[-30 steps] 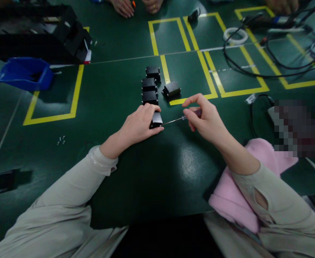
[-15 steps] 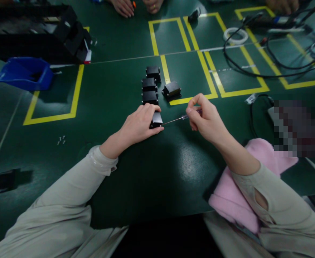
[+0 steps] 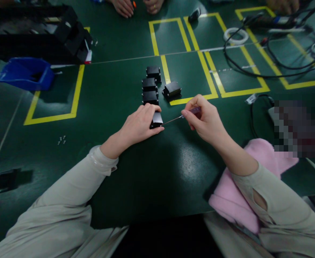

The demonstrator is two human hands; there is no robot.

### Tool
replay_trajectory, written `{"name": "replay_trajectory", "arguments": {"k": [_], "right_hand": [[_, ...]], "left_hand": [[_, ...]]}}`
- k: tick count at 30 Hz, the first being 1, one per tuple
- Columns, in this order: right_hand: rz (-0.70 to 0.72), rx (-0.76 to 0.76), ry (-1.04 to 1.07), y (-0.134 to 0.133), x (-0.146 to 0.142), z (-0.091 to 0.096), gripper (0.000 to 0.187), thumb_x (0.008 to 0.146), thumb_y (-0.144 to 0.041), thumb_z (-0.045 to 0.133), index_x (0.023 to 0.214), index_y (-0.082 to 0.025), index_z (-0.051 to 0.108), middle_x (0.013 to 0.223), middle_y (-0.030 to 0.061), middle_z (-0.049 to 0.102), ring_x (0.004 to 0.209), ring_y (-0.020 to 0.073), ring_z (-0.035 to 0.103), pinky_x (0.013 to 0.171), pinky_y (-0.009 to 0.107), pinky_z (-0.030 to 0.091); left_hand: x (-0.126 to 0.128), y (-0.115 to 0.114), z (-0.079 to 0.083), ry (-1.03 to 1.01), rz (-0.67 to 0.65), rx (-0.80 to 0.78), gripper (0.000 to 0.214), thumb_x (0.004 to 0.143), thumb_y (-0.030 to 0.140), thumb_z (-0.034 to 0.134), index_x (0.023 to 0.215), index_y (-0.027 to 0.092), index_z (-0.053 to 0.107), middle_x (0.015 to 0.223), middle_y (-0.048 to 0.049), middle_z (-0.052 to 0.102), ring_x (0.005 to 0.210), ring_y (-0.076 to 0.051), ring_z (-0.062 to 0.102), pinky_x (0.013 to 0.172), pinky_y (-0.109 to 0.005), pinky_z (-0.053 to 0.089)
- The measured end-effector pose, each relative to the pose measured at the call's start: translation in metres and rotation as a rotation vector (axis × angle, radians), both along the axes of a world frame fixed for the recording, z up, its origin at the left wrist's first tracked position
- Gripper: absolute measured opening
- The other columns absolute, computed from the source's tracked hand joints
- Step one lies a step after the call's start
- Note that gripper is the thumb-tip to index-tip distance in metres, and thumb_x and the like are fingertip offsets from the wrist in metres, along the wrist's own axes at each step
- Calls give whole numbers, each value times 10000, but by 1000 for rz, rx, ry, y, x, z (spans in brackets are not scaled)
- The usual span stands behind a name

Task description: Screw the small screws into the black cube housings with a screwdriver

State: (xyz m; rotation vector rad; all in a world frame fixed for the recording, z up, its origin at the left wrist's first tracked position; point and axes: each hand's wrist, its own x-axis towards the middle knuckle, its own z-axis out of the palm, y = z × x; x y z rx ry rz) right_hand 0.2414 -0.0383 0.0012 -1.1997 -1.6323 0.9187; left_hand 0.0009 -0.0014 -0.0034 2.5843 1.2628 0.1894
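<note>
Left hand [image 3: 138, 124] grips a shiny-topped black box [image 3: 157, 118], right hand [image 3: 208, 120] a purplish-handled screwdriver [image 3: 196, 111].

We are using a screwdriver [image 3: 197, 110] in a workshop, where yellow tape [image 3: 78, 87] is zoning a bench [image 3: 114, 86] bearing loose screws [image 3: 61, 138].

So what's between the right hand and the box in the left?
The screwdriver's shaft: in the head view it runs from the right hand to the box.

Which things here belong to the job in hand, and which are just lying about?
Job in hand:
black box, held by the left hand
screwdriver, in the right hand
probably four similar boxes, loose screws

Apparently lying about:
pink cloth
white ring
</note>
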Motion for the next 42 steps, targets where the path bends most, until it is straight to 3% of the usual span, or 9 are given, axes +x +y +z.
{"name": "replay_trajectory", "arguments": {"k": [4,11,16,30,42], "right_hand": [[1,9,-10,1,1,-1,158,903,-209,666,939,-245,516,802,-32,539,626,95,497,531,256,374],[18,-19,-12,0,0,1,113,951,-247,598,895,-242,500,669,-60,498,514,82,443,511,267,340],[27,-20,-12,-1,0,1,103,937,-203,580,973,-247,495,680,-64,476,563,97,447,541,264,349],[-8,36,-114,-2,0,3,50,933,-243,569,944,-234,521,737,-48,547,625,108,523,593,265,409],[-61,227,-383,-10,0,21,189,961,-363,562,849,-212,538,714,-24,611,610,106,575,590,230,404]], "left_hand": [[0,0,1,6,2,8,539,901,470,671,1312,196,456,1290,-121,580,1135,-301,581,847,-406,529],[-1,0,0,3,-4,13,543,901,475,672,1311,193,453,1282,-121,579,1124,-300,581,839,-402,529],[-1,0,-2,8,-9,30,540,895,447,679,1315,194,453,1284,-116,577,1132,-298,581,857,-403,531],[0,1,-3,-26,-19,35,529,886,421,696,1298,176,473,1275,-116,584,1116,-292,581,837,-390,521],[4,0,-19,-183,-126,14,601,894,457,706,1345,154,448,1287,-143,582,1112,-298,581,951,-431,483]]}}
